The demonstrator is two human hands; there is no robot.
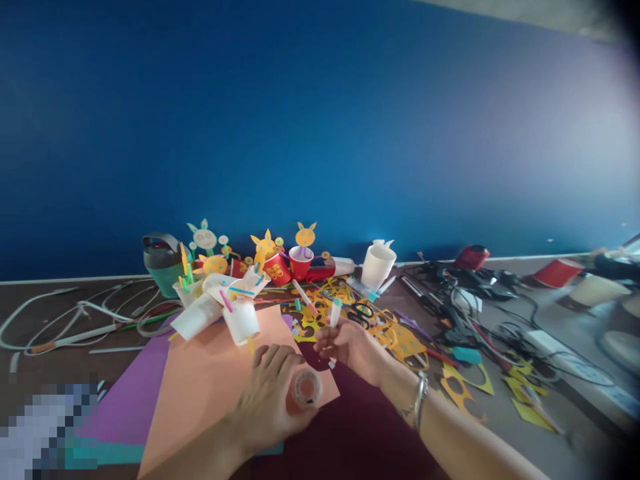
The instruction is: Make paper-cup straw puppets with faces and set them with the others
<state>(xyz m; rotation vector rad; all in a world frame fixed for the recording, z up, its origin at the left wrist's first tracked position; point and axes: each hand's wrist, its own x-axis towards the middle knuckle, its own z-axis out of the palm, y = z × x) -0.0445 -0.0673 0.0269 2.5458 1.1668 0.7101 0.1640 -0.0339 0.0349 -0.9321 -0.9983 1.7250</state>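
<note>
My left hand (270, 387) rests low over the orange paper (210, 373), its thumb and fingers curled around a roll of clear tape (307, 389). To its right, my right hand (353, 347) is closed, with a short white tube with a pale green end (335, 312) standing up from its fingers; its exact kind is unclear. A tiny white scrap (331, 365) shows just below those fingers. Beyond my left hand, white paper cups (241, 320) lie tipped over, with coloured strips stuck to them.
Paper animal figures (305, 237) stand in red cups along the blue wall. A white cup (379, 265), scissors (361, 311) and yellow paper scraps (400, 337) lie beyond my right hand. Cables and a power strip (565, 353) spread right; a green jug (165, 267) stands left.
</note>
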